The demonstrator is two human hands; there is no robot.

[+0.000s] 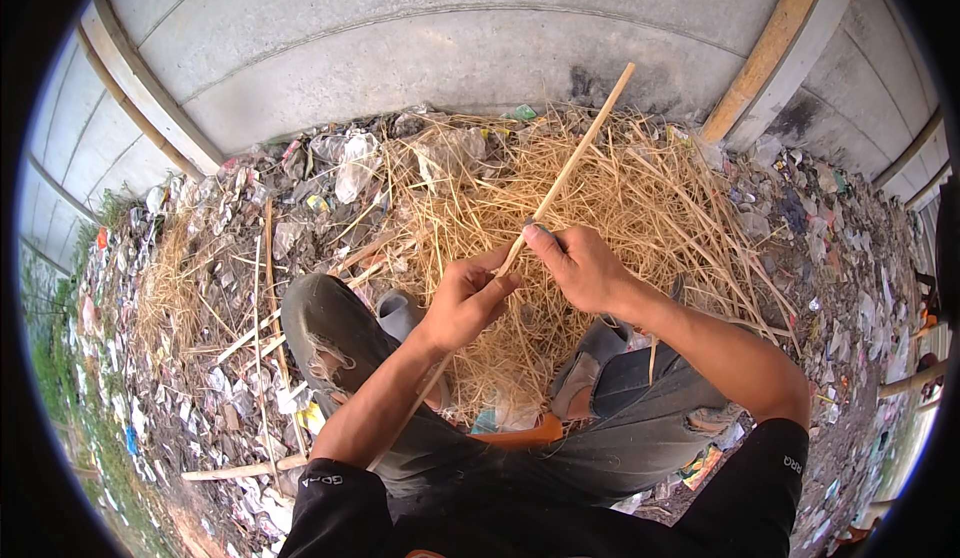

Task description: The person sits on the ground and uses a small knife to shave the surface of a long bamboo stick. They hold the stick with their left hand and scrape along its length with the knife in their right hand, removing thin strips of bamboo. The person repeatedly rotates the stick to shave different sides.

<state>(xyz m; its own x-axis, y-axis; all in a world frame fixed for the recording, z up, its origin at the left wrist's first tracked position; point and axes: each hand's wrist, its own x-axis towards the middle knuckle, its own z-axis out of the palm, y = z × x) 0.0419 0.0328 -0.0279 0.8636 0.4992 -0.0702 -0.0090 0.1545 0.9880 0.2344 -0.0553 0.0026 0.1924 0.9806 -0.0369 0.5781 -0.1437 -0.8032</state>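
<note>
A long, thin pale strip of what looks like split bamboo [585, 148] runs slantwise from the upper right down past my left forearm. My left hand [468, 303] is closed around its middle, thumb toward the right. Just above it and to the right, my right hand [577, 266] is closed at the same strip, its thumb lying along it near a small dark patch. Whether the right hand also holds a tool is hidden. Under both hands lies a heap of straw-like shavings [600, 193].
Rubbish and plastic scraps [355, 163] cover the ground all around. Loose strips [262, 348] lie left of my knee. Ahead stands a grey concrete wall [450, 53] with a bamboo pole [765, 48] against its post. An orange object [520, 435] sits between my sandalled feet.
</note>
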